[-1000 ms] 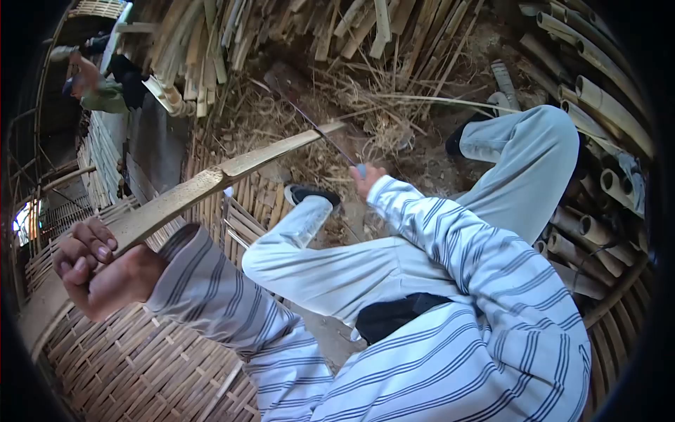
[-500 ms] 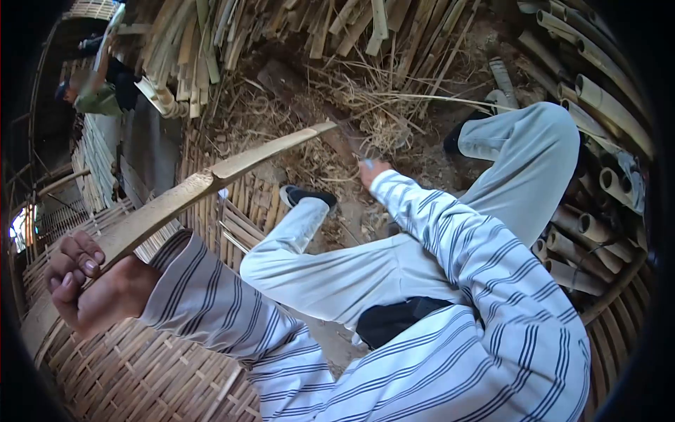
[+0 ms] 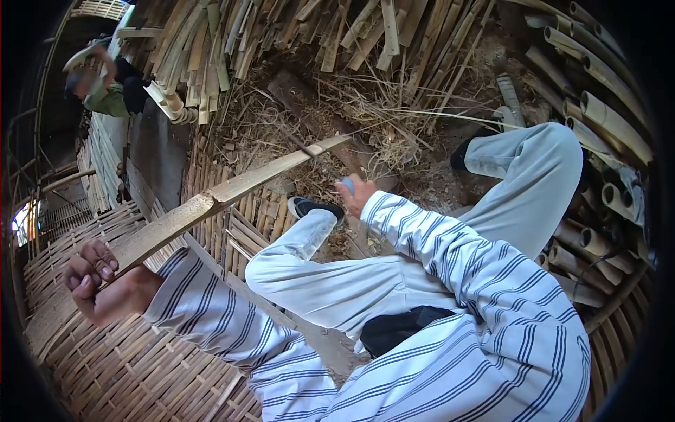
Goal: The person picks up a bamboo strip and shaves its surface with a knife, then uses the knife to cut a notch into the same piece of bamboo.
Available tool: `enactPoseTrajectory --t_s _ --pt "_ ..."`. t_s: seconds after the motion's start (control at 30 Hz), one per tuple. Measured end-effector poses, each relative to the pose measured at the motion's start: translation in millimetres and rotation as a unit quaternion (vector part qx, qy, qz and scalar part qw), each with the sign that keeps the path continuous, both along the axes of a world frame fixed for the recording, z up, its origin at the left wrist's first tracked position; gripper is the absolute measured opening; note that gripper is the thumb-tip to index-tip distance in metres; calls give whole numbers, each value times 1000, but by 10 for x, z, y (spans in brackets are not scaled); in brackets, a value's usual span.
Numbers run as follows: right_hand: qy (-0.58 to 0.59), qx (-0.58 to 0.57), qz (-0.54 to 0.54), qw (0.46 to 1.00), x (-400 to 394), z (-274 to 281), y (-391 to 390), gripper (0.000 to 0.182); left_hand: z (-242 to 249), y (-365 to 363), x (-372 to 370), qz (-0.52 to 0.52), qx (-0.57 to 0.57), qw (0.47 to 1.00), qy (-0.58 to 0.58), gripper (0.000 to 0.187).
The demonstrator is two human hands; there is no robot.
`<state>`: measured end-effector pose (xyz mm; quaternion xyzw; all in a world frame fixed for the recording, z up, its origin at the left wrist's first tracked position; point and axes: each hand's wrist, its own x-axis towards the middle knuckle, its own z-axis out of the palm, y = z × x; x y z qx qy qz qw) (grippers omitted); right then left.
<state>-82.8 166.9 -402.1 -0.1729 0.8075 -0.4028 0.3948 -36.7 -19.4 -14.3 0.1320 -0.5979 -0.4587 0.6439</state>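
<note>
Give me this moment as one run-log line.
Left hand: gripping bamboo strip | Right hand: gripping blue handle | Blade: crossing bamboo strip near far end, contact unclear | Shavings: on ground

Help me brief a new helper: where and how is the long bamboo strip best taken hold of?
Likely by the broad section where the left hand grips it, approaching from the body side, fingers wrapped around an edge. The bamboo strip tapers toward its far end, where the blade in the right hand appears across it.

One wide head-worn view from close above the striped shirt (image 3: 450,373), forward and down toward the floor (image 3: 430,184)
</note>
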Motion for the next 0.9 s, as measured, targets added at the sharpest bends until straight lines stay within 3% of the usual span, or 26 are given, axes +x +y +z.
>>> enactPoseTrajectory --t_s 0.1,0.33,0.47,0.63,0.73,0.8,0.9 --pt "3 92 -33 995 28 -626 99 59 0 135 10 16 0 1000 11 15" --pt "-14 90 2 996 -149 -425 139 61 24 217 56 -7 16 1000 17 14" --pt "-68 62 45 995 -184 127 129 63 2 180 92 91 35 995 7 15" --pt "12 -46 12 999 67 910 154 55 44 363 -239 271 22 962 -20 21" --pt "111 -178 32 977 172 825 169 51 133 387 -282 273 26 958 -90 36" --pt "73 -228 -21 971 153 1082 206 46 180 417 -274 262 17 955 -134 41" --pt "58 -251 -33 966 58 1383 245 41 267 315 -255 123 -3 991 -60 35"
